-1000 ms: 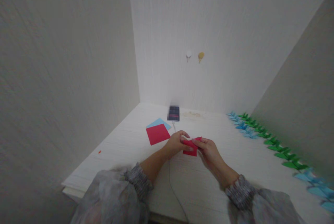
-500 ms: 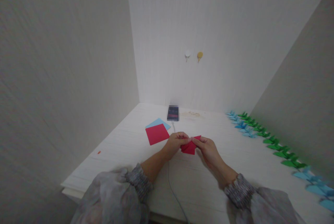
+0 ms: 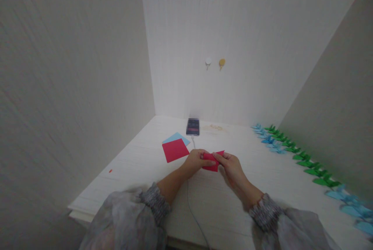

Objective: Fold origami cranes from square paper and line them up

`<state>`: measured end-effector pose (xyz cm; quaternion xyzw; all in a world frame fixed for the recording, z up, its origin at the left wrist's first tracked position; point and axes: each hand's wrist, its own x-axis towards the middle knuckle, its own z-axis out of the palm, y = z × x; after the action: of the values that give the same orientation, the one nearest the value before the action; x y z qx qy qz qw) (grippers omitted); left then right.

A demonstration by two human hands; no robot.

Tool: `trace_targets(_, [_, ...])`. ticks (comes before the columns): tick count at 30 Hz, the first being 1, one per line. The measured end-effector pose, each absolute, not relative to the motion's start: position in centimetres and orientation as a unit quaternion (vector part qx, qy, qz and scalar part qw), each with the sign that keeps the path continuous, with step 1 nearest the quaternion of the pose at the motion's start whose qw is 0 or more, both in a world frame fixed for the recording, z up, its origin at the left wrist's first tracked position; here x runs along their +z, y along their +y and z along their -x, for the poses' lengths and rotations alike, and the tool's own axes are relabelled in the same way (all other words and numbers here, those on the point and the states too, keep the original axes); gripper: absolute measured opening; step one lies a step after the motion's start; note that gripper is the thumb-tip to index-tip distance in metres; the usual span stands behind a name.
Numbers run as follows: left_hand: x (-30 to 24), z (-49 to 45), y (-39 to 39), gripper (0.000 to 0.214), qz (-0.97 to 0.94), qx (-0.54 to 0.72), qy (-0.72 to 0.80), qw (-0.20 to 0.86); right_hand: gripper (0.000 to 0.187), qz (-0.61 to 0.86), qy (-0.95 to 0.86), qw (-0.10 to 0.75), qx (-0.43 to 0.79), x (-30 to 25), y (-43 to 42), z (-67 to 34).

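Observation:
A partly folded red paper (image 3: pixel 212 162) is held between both hands just above the white table (image 3: pixel 131 172). My left hand (image 3: pixel 197 161) pinches its left side, fingers closed on the paper. My right hand (image 3: pixel 231 168) grips its right side with thumb and fingers pressed together. Part of the paper is hidden under my fingers.
A flat red sheet (image 3: pixel 175 150) lies on a light blue sheet (image 3: pixel 175 137) at the left. A dark phone (image 3: pixel 192 126) with a cable (image 3: pixel 192 207) sits near the back wall. A row of green and blue folded paper figures (image 3: pixel 297 156) runs along the right wall. Two hooks (image 3: pixel 215 63) hang on the wall.
The red paper's shape has changed a little as my fingers shifted along it; both hands stay at the same spot above the table.

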<state>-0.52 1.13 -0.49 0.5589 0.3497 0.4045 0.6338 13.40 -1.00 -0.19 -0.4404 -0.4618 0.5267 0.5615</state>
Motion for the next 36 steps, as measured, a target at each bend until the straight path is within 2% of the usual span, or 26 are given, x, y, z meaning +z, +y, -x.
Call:
trace_targets(10, [0.1, 0.4, 0.8, 0.038, -0.558, 0.401, 0.265, 0.677, 0.017, 0.371, -0.388, 0.554, 0.636, 0.5, -0.9, -14.0])
trace_targets(14, [0.0, 0.5, 0.9, 0.041, -0.550, 0.395, 0.257, 0.689, 0.018, 0.371, -0.403, 0.518, 0.657, 0.8, -0.9, -14.7])
trace_targets(18, [0.3, 0.5, 0.7, 0.041, -0.526, 0.402, 0.254, 0.705, 0.016, 0.376, -0.433, 0.488, 0.658, 1.2, -1.1, -15.3])
trace_targets(31, [0.4, 0.5, 0.4, 0.047, -0.523, 0.367, 0.204, 0.741, 0.014, 0.365, -0.421, 0.492, 0.669, 1.7, -1.0, -15.7])
trace_targets(36, [0.5, 0.7, 0.5, 0.056, -0.521, 0.353, 0.187, 0.754, 0.018, 0.356, -0.440, 0.489, 0.664, 1.7, -1.0, -15.8])
